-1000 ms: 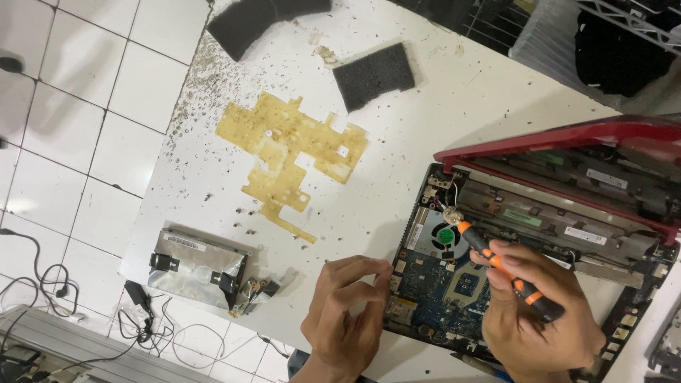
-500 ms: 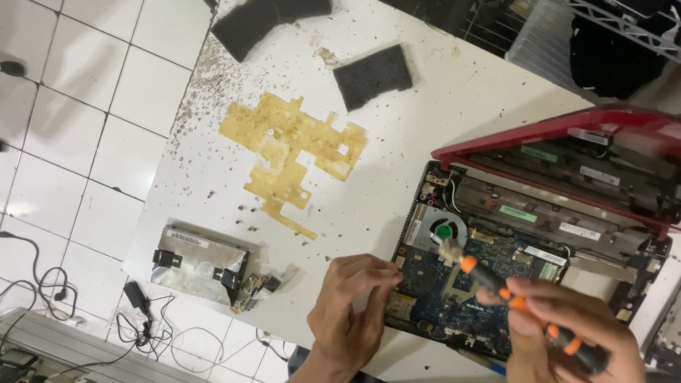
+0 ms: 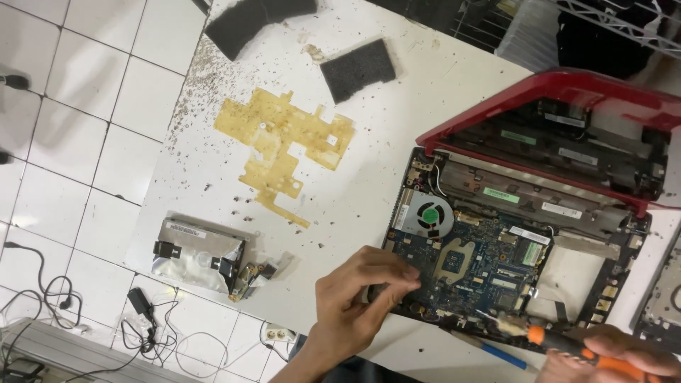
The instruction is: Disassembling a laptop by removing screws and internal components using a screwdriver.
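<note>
An opened-up laptop (image 3: pixel 525 248) with a red shell lies on the right side of the white counter (image 3: pixel 397 128), and its blue circuit board (image 3: pixel 475 266) shows, with a round fan (image 3: pixel 430 215) at the board's top left corner. The left hand (image 3: pixel 355 298) rests on the near left edge of the laptop, its fingers (image 3: pixel 397 273) curled together and pinching at something small on the edge of the board; what is in the pinch is too small to tell. The right hand (image 3: pixel 617 358) is low at the bottom right corner, just beside the near edge of the laptop, and its grip is closed around a screwdriver (image 3: pixel 567 344) with an orange and black handle. The tip points left toward the board's near edge. A thin blue stick (image 3: pixel 496 352) lies on the counter under it. Farther left on the counter is a flat yellow sheet (image 3: pixel 284 149) with cut-out shapes. Above it lie two dark foam pads (image 3: pixel 358 69). Near the left edge of the counter sits a silver hard drive (image 3: pixel 198 254), with small metal bits (image 3: pixel 259 273) just beside it. Beyond the counter is a white tile floor (image 3: pixel 78 106) with black cables (image 3: pixel 85 319) on it.
</note>
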